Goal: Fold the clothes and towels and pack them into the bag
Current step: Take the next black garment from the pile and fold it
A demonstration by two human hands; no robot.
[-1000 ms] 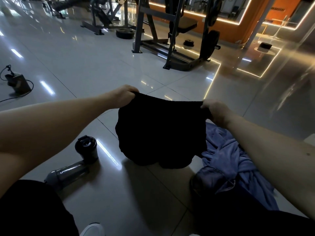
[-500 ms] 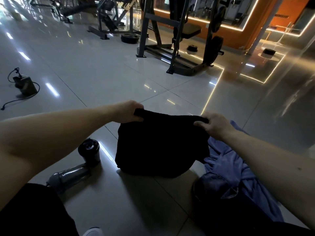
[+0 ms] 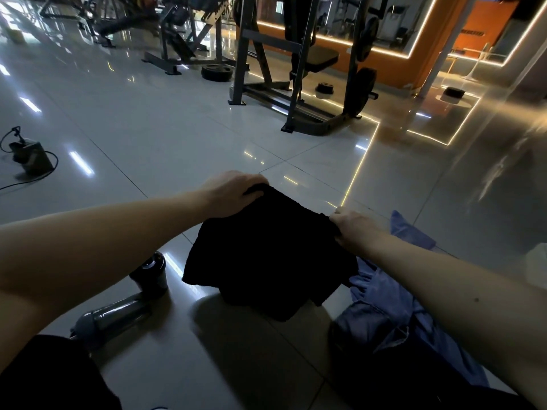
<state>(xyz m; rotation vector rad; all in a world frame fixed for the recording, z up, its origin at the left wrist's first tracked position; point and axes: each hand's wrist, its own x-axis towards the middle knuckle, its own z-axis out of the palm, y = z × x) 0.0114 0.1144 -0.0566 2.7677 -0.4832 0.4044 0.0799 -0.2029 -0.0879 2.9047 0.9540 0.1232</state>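
My two arms come into view from the bottom corners, both bare from above the elbow down to the fingers, with no sleeves, watch or jewellery showing. My left hand (image 3: 233, 190) and right hand (image 3: 352, 227) wear no gloves. A small dark mole (image 3: 476, 299) sits on my right forearm (image 3: 444, 288). Low on the left, my leg is covered in plain black cloth (image 3: 50, 377); whether shorts or trousers I cannot tell. Dark clothing (image 3: 414, 386) also covers my right leg.

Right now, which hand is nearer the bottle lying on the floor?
Left. The left hand grips the black garment above the bottle; the right hand holds the opposite corner, farther away.
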